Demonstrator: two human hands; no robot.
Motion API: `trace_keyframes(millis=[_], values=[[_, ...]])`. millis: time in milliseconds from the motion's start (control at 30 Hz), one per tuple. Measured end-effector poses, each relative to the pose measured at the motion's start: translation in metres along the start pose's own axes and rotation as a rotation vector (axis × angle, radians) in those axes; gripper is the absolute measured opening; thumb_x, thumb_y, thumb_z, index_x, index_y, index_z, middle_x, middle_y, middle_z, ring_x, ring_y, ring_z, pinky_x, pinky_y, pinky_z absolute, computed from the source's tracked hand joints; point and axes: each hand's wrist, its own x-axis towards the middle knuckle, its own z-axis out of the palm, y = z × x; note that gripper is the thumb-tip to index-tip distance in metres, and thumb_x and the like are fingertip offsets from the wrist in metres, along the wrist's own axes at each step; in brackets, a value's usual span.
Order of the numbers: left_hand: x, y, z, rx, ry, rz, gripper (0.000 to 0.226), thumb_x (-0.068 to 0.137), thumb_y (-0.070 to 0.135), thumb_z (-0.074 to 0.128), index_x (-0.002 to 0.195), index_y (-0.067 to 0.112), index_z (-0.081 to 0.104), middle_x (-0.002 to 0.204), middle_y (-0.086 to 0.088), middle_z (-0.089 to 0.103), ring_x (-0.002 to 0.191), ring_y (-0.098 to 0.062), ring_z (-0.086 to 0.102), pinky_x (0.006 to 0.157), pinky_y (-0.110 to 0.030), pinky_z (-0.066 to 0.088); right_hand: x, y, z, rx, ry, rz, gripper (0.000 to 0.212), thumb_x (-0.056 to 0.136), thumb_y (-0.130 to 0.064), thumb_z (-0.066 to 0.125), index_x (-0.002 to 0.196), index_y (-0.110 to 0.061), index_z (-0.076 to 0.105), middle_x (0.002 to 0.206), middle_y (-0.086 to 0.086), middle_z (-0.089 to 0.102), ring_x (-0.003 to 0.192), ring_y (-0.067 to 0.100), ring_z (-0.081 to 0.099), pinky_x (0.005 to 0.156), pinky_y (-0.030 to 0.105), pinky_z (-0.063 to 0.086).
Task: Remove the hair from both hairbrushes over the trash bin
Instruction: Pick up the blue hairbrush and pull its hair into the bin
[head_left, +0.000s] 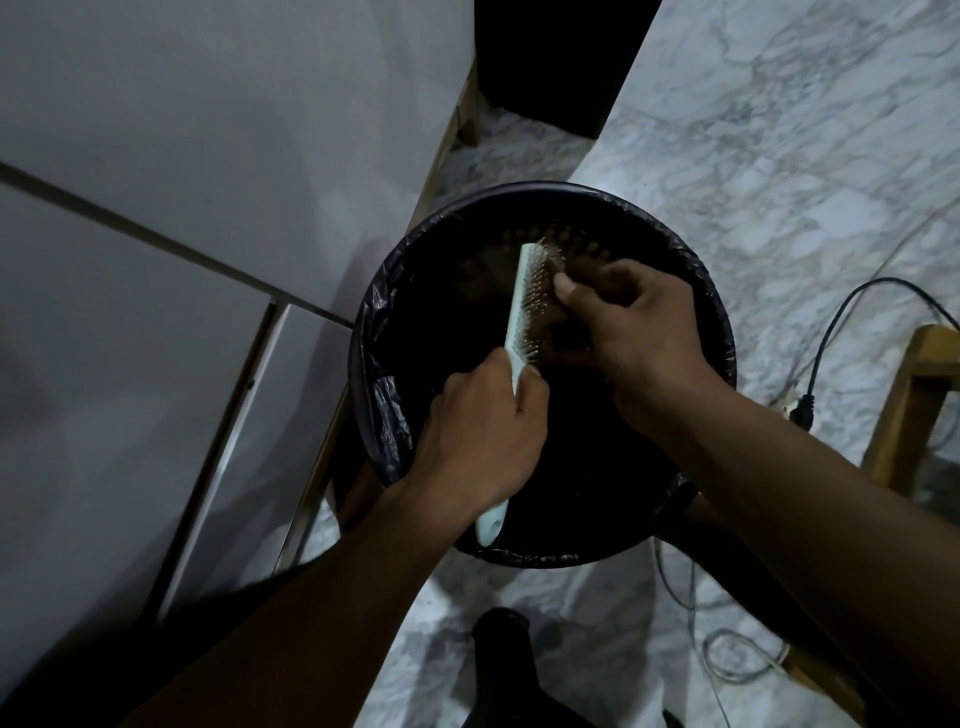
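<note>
A white hairbrush (521, 306) is held over the round black trash bin (384, 332), which is lined with a black bag. My left hand (478, 436) is closed around the brush's handle, whose end sticks out below my palm. The bristles face right. My right hand (634, 332) presses against the bristles, its fingers pinching a clump of brown hair (563, 332) on the brush. Only one hairbrush is visible.
White cabinet fronts (156, 260) stand on the left of the bin. A black cable (831, 332) and plug lie on the marble floor (779, 156) to the right, beside a wooden furniture leg (904, 405). More thin wires lie at the lower right.
</note>
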Motion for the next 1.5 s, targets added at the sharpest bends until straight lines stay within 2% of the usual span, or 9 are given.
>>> trace_keyframes(millis=[300, 400, 533, 800, 967, 1100, 1267, 1400, 1500], values=[[0.008, -0.005, -0.006, -0.067, 0.038, -0.027, 0.038, 0.105, 0.035, 0.043, 0.069, 0.022, 0.041, 0.063, 0.001, 0.053, 0.059, -0.021, 0.055, 0.056, -0.032, 0.033, 0.001, -0.009, 0.002, 0.463, -0.107, 0.354, 0.023, 0.101, -0.01, 0.048, 0.111, -0.002, 0.067, 0.101, 0.014, 0.076, 0.084, 0.024, 0.076, 0.064, 0.044, 0.064], [0.008, -0.007, -0.007, -0.033, 0.029, -0.034, 0.035, 0.104, 0.034, 0.042, 0.071, 0.022, 0.04, 0.068, -0.002, 0.056, 0.064, -0.024, 0.058, 0.059, -0.034, 0.037, 0.001, -0.011, 0.001, 0.293, -0.247, 0.228, 0.032, 0.092, -0.013, 0.066, 0.124, -0.009, 0.065, 0.112, 0.012, 0.075, 0.096, 0.026, 0.074, 0.07, 0.044, 0.062], [0.007, -0.005, -0.006, -0.023, 0.001, -0.043, 0.034, 0.103, 0.035, 0.042, 0.071, 0.024, 0.041, 0.069, 0.0, 0.057, 0.065, -0.024, 0.059, 0.059, -0.033, 0.039, -0.001, -0.006, 0.001, -0.1, -0.227, -0.05, 0.035, 0.078, -0.001, 0.081, 0.112, -0.003, 0.072, 0.094, 0.011, 0.078, 0.08, 0.021, 0.076, 0.065, 0.033, 0.06], [0.01, -0.001, -0.012, -0.043, 0.06, -0.008, 0.039, 0.105, 0.036, 0.043, 0.069, 0.023, 0.039, 0.064, 0.0, 0.053, 0.058, -0.018, 0.054, 0.052, -0.032, 0.031, 0.0, -0.006, 0.005, 0.216, -0.13, 0.131, 0.01, 0.094, -0.002, 0.062, 0.097, -0.006, 0.071, 0.09, 0.008, 0.075, 0.077, 0.019, 0.074, 0.062, 0.033, 0.062], [0.011, -0.002, -0.015, -0.02, 0.068, -0.043, 0.038, 0.105, 0.035, 0.043, 0.07, 0.021, 0.042, 0.066, -0.001, 0.056, 0.06, -0.018, 0.056, 0.054, -0.032, 0.034, 0.005, -0.013, 0.006, 0.373, -0.197, 0.279, 0.025, 0.091, -0.001, 0.053, 0.113, -0.01, 0.062, 0.101, 0.012, 0.071, 0.089, 0.025, 0.07, 0.074, 0.045, 0.063], [0.008, 0.002, -0.017, 0.011, 0.016, -0.064, 0.033, 0.104, 0.031, 0.044, 0.072, 0.021, 0.041, 0.069, 0.001, 0.056, 0.059, -0.013, 0.056, 0.049, -0.027, 0.034, 0.004, -0.012, 0.0, 0.011, -0.346, -0.013, 0.066, 0.083, 0.001, 0.072, 0.139, -0.025, 0.049, 0.128, 0.0, 0.066, 0.112, 0.017, 0.067, 0.077, 0.031, 0.059], [0.007, 0.002, -0.015, 0.069, -0.011, -0.045, 0.036, 0.105, 0.037, 0.043, 0.071, 0.024, 0.04, 0.072, 0.001, 0.055, 0.065, -0.021, 0.058, 0.056, -0.032, 0.04, 0.005, -0.006, -0.002, -0.256, -0.207, -0.175, 0.035, 0.075, -0.004, 0.084, 0.109, -0.003, 0.075, 0.101, 0.01, 0.078, 0.095, 0.021, 0.076, 0.088, 0.042, 0.061], [0.008, 0.001, -0.015, 0.054, 0.007, -0.038, 0.037, 0.105, 0.039, 0.042, 0.071, 0.024, 0.04, 0.073, 0.0, 0.057, 0.068, -0.022, 0.059, 0.06, -0.033, 0.038, 0.004, -0.006, 0.0, -0.089, -0.121, -0.105, 0.009, 0.081, 0.002, 0.076, 0.08, -0.006, 0.071, 0.082, 0.011, 0.076, 0.075, 0.023, 0.075, 0.072, 0.041, 0.064], [0.013, 0.002, -0.018, -0.032, 0.038, -0.067, 0.038, 0.105, 0.038, 0.042, 0.071, 0.023, 0.044, 0.068, 0.001, 0.058, 0.06, -0.016, 0.059, 0.051, -0.031, 0.036, 0.002, -0.008, 0.006, 0.192, -0.127, 0.064, 0.012, 0.091, 0.004, 0.064, 0.082, -0.004, 0.063, 0.094, 0.022, 0.072, 0.078, 0.029, 0.073, 0.066, 0.039, 0.063]])
